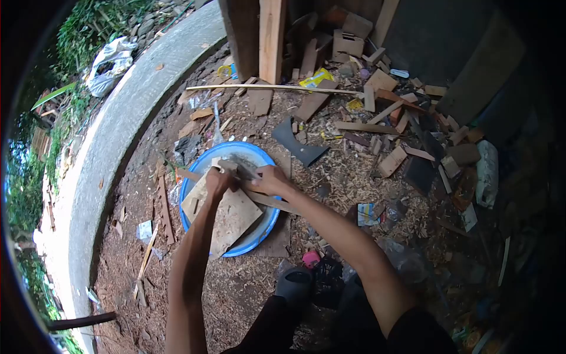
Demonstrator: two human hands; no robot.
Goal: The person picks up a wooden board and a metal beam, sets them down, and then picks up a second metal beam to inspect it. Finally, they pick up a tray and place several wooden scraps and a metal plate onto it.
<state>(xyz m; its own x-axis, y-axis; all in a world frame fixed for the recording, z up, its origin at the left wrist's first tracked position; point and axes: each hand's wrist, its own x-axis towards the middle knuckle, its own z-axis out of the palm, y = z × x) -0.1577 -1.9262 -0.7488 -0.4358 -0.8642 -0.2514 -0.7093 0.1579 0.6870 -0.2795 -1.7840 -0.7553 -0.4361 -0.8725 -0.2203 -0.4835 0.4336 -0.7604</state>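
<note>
A round basin with a blue rim (276, 219) stands on the ground in front of me. A flat square wooden board (236, 215) lies across it, and a narrow wooden strip (276, 203) crosses the basin under my hands. My left hand (218, 182) is closed over the upper part of the board, around a small pale piece of wood (226, 164). To its right, my right hand (271, 180) is closed above the strip. A thin greyish edge shows by its fingers, but what it grips is too small to tell.
Wood offcuts (392, 160) and shavings litter the ground on the right. A long thin stick (277, 88) lies beyond the basin, near a wooden post (271, 44). A curved concrete edge (118, 141) runs along the left. My shoe (295, 284) is close to a pink object (311, 258).
</note>
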